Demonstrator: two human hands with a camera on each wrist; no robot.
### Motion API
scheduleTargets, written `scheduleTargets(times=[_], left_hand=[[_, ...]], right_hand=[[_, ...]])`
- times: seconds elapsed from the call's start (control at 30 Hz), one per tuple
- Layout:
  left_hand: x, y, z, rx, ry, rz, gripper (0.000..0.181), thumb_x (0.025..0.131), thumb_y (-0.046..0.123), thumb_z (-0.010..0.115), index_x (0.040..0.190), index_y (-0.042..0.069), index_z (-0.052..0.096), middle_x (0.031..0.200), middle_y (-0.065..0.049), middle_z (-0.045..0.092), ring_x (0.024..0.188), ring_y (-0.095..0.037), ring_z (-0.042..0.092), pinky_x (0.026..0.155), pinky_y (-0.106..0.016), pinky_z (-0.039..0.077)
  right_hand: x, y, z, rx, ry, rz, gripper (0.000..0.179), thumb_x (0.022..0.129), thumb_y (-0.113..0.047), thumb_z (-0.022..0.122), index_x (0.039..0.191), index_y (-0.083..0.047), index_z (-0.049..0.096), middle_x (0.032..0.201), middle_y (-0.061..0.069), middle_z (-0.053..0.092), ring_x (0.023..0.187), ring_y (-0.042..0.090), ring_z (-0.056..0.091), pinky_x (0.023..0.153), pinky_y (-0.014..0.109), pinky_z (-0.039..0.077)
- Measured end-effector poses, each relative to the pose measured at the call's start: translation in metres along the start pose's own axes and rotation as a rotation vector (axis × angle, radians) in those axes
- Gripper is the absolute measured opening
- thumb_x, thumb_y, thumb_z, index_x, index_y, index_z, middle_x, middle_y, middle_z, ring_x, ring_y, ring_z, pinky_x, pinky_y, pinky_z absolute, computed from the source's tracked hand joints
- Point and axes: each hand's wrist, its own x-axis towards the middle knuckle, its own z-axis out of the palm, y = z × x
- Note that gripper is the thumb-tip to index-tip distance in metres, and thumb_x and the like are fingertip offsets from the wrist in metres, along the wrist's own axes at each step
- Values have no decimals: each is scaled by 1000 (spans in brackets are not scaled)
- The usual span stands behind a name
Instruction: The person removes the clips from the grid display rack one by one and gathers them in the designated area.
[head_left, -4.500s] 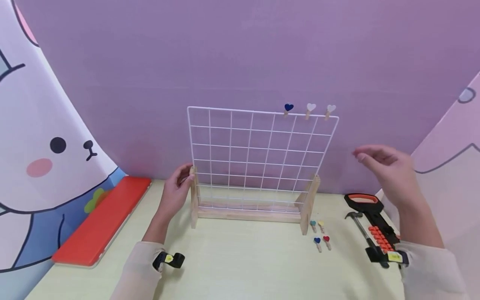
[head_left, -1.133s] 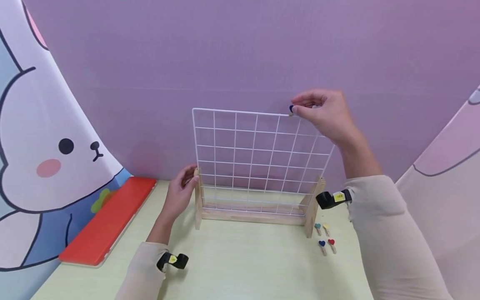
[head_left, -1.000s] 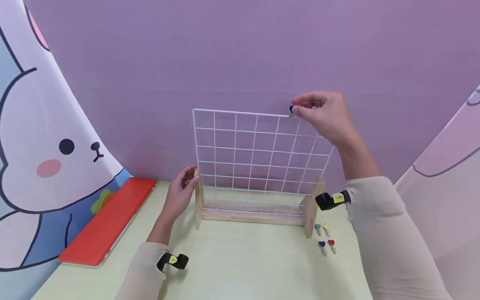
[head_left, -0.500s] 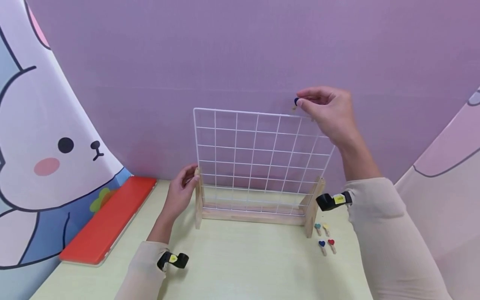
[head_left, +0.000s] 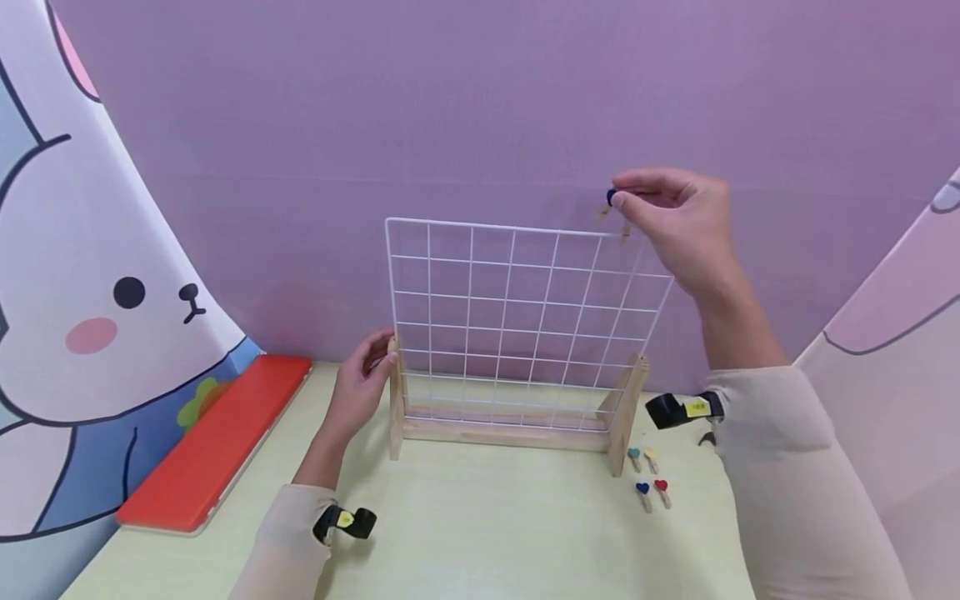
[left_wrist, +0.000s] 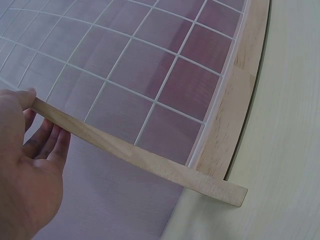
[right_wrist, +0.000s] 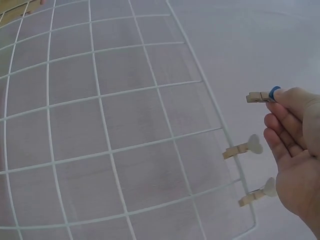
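Note:
A white wire grid (head_left: 517,308) stands upright in a wooden stand (head_left: 502,431). My left hand (head_left: 362,382) grips the top of the stand's left upright (left_wrist: 125,145) between thumb and fingers. Above the grid's top bar, my right hand (head_left: 686,225) pinches a small wooden clothespin with a dark blue heart (right_wrist: 260,96), held clear of the wire. Two clothespins with white hearts stay clipped on the top bar, an inner one (right_wrist: 242,149) and one nearer the corner (right_wrist: 257,192); the right hand mostly covers them in the head view.
Several heart clothespins lie right of the stand: teal (head_left: 635,457), yellow (head_left: 651,458), blue (head_left: 643,495) and red (head_left: 662,492). A long red case (head_left: 217,442) lies at the left. The right sleeve mostly covers a hammer (head_left: 707,437). A purple backdrop (head_left: 480,100) rises behind.
The right hand came in from the right and took the blue heart clothespin off the top bar, then moved up and right with it. The left hand keeps its grip on the stand.

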Motion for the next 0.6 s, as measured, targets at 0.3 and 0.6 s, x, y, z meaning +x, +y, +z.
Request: scheduleTargets(times=[0.3,0.6], left_hand=[[1,0,0,-5,11,10,41,106,10,58,145,0,52,143,-23,58,119,-5,57,101,-6,48],[0,0,1,6,6,21,42,106,11,58,145,1,52,143,-23,57,119,-4,57,101,-6,48]], right_hand=[[-13,-10,-8,-24,-21,-29,20,86,3,78,106,8,77,90,-2,79,80,8,74,76,13,59],[-30,0,-28,-130,-23,-16,19,88,3,76,107,5,77,93,-6,80,84,4,74,81,11,59]])
